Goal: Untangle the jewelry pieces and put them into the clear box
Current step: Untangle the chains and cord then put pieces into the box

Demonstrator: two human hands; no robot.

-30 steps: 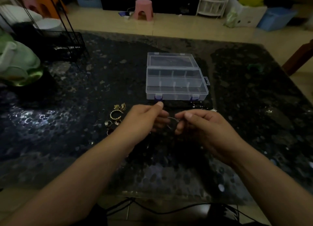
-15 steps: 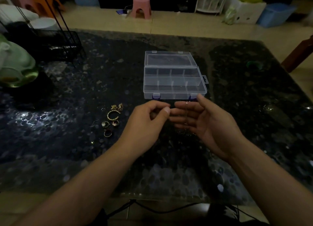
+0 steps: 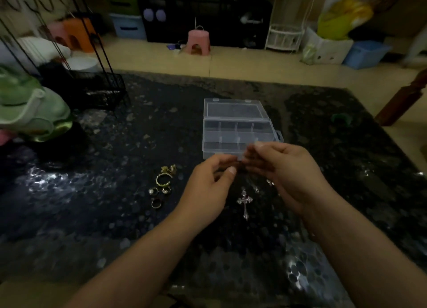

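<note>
The clear box (image 3: 235, 127) lies open on the dark table, lid folded back, its compartments bare. My left hand (image 3: 208, 187) and my right hand (image 3: 286, 171) are raised just in front of the box, fingertips pinched close together on a thin chain necklace. Its silver cross pendant (image 3: 245, 202) hangs below, between my hands. A small cluster of gold rings (image 3: 161, 185) rests on the table left of my left hand. The chain itself is too fine to trace.
A black wire rack (image 3: 97, 88) and a green kettle (image 3: 30, 109) stand at the table's left. A small green object (image 3: 340, 118) lies at the right near a wooden chair post (image 3: 402, 99). Stools and bins sit on the floor beyond.
Both hands have lifted toward the box and pinched together on the chain. The silver cross pendant now dangles in sight between them. My view has tilted up.
</note>
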